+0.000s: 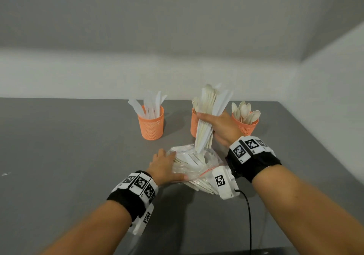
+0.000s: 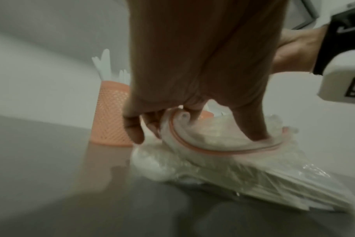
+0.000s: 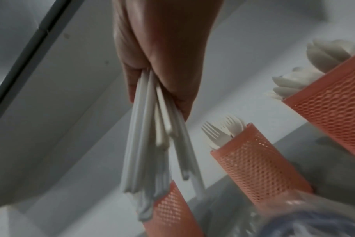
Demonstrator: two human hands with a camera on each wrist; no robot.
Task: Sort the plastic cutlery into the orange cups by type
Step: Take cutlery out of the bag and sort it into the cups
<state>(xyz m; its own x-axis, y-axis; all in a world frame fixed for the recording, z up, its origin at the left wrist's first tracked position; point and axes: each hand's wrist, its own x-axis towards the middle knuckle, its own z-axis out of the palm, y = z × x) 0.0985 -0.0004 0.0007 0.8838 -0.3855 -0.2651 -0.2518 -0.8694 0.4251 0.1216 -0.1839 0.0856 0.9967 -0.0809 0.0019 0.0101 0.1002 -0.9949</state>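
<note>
Three orange mesh cups stand at the back of the grey table: the left cup holds knives, the middle cup holds forks, the right cup holds spoons. My right hand grips a mixed bundle of white cutlery upright, just above the clear zip bag and in front of the middle cup. In the right wrist view the bundle hangs from the hand. My left hand holds the bag's mouth; its fingers curl round the red zip edge.
More cutlery lies inside the bag and under it near the right wrist camera. A black cable runs from that camera toward the table's near edge. A white wall rises behind the cups and along the right side.
</note>
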